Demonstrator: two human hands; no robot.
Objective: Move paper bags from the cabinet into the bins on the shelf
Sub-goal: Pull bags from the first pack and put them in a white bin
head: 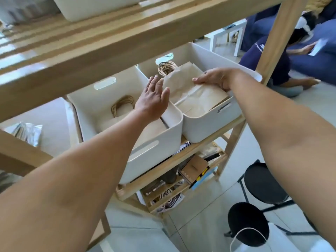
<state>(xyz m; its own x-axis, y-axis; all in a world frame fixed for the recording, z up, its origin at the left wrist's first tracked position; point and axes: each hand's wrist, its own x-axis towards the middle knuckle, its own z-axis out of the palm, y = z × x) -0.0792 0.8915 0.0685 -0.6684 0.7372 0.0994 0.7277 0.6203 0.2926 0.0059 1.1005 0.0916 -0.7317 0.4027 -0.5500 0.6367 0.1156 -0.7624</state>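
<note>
Left hand (154, 99) hovers flat and open, holding nothing, just beside the paper bag (196, 95). Right hand (216, 79) grips that bag's edge over the right bin (209, 128), centre frame. The bag lies tilted above the rim and could snag or spring out. Wooden shelf (127, 46); tiled floor (200, 224) and black stools (261, 180) lower right.

We're in a home living room: blue sofa (309, 66), white side table (227, 38), wooden shelf (127, 39), tiled floor (200, 224).

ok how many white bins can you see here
3. The top bin sits on the upper shelf, partly out of frame; the left bin and right bin stand side by side on the shelf below. Others may be hidden.
</note>
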